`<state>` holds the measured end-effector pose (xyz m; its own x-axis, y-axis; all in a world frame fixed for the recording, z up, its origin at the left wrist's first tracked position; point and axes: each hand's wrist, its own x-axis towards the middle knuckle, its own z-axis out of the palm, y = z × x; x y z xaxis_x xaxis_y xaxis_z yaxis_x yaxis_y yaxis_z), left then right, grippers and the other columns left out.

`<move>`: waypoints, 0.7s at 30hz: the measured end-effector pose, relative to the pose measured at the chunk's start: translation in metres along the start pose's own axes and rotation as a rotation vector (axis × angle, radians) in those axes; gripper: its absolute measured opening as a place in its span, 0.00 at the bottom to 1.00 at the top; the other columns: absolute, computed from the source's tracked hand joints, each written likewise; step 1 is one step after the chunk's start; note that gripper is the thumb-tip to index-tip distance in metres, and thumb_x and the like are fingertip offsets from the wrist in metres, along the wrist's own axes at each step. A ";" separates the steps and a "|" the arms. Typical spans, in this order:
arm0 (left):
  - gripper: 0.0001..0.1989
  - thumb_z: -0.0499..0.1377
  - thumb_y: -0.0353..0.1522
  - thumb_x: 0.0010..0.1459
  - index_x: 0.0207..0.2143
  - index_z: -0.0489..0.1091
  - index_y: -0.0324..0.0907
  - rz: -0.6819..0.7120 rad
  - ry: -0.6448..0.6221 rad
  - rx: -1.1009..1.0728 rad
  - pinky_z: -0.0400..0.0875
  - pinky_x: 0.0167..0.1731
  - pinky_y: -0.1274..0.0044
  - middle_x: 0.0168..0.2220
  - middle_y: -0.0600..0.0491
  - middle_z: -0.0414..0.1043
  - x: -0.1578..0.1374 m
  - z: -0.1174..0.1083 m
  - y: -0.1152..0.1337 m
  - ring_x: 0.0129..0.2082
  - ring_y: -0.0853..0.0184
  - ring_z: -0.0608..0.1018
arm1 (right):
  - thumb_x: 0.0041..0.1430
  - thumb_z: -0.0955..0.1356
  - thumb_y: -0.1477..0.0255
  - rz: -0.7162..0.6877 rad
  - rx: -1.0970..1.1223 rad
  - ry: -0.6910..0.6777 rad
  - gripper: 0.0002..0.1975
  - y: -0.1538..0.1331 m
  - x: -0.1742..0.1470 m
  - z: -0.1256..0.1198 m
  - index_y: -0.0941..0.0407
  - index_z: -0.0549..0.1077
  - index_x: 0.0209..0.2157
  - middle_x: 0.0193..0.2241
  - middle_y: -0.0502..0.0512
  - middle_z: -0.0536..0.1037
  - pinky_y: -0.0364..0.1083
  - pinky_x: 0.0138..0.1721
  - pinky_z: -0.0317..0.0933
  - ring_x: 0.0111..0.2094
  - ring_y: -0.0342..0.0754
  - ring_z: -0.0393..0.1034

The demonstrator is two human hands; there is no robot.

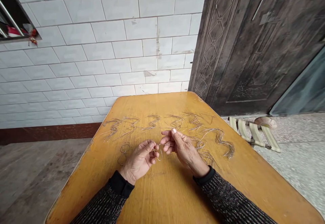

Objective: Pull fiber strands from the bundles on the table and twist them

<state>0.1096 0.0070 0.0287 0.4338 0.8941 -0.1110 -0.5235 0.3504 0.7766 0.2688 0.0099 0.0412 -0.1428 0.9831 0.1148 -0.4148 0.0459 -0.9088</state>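
Note:
Above the middle of the table, my left hand (140, 160) pinches a thin wire (161, 153) between thumb and fingers. My right hand (181, 147), to the right of it, has its thumb and fingertips closed on thin wire as well. Whether both hold one piece or separate ones, I cannot tell. Just left of my left hand lies a looped wire (123, 153). Beside and partly behind my right hand spreads a tangle of wires (203, 152), with a wavy wire bundle (223, 141) farther right. More bent wire bundles (153, 120) lie in a row beyond the hands.
The yellow-brown wooden table (157, 197) has its far edge close to a white tiled wall (106, 51). A dark carved door (248, 54) stands at the right. On the floor to the right is a low stool with pale straps (256, 134). A barred window (12, 17) is at upper left.

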 end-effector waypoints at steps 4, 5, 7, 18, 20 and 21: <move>0.11 0.65 0.33 0.45 0.25 0.66 0.38 -0.036 0.013 0.040 0.57 0.18 0.85 0.26 0.56 0.67 0.000 0.001 0.000 0.22 0.76 0.70 | 0.52 0.63 0.52 -0.007 -0.019 -0.008 0.23 0.000 -0.001 0.001 0.59 0.71 0.33 0.24 0.55 0.75 0.39 0.20 0.62 0.19 0.40 0.68; 0.10 0.64 0.33 0.46 0.25 0.66 0.38 -0.033 0.012 0.045 0.57 0.18 0.85 0.25 0.56 0.67 0.000 0.001 0.000 0.22 0.76 0.69 | 0.52 0.63 0.52 -0.008 -0.020 -0.006 0.23 0.000 -0.001 0.001 0.59 0.71 0.33 0.24 0.55 0.75 0.39 0.20 0.62 0.19 0.40 0.68; 0.10 0.64 0.33 0.46 0.26 0.66 0.38 -0.013 0.013 0.045 0.57 0.19 0.85 0.26 0.55 0.67 0.000 0.000 0.000 0.23 0.76 0.70 | 0.52 0.63 0.52 -0.013 -0.022 0.005 0.24 -0.001 -0.001 0.001 0.60 0.71 0.32 0.24 0.55 0.75 0.39 0.20 0.62 0.19 0.40 0.68; 0.09 0.64 0.32 0.47 0.27 0.66 0.39 0.010 0.014 0.022 0.61 0.22 0.83 0.28 0.55 0.66 0.000 0.001 0.000 0.27 0.74 0.71 | 0.51 0.61 0.48 0.003 0.039 0.047 0.28 -0.003 0.001 0.002 0.61 0.72 0.30 0.24 0.56 0.74 0.40 0.20 0.62 0.20 0.40 0.68; 0.09 0.64 0.31 0.47 0.27 0.66 0.39 0.002 0.007 0.026 0.61 0.22 0.84 0.28 0.56 0.66 0.000 0.001 0.001 0.27 0.74 0.71 | 0.51 0.61 0.48 0.000 0.061 0.041 0.28 -0.003 0.002 0.001 0.61 0.72 0.30 0.24 0.56 0.74 0.39 0.20 0.62 0.19 0.40 0.68; 0.08 0.64 0.31 0.47 0.27 0.66 0.39 -0.001 0.000 0.031 0.61 0.22 0.84 0.29 0.56 0.66 0.000 0.000 0.001 0.28 0.74 0.71 | 0.51 0.61 0.48 -0.002 0.069 0.036 0.28 -0.003 0.003 0.001 0.61 0.72 0.30 0.24 0.55 0.73 0.39 0.20 0.62 0.19 0.40 0.67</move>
<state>0.1096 0.0075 0.0292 0.4345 0.8937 -0.1118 -0.5003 0.3427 0.7951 0.2690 0.0121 0.0447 -0.1098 0.9888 0.1007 -0.4763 0.0366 -0.8785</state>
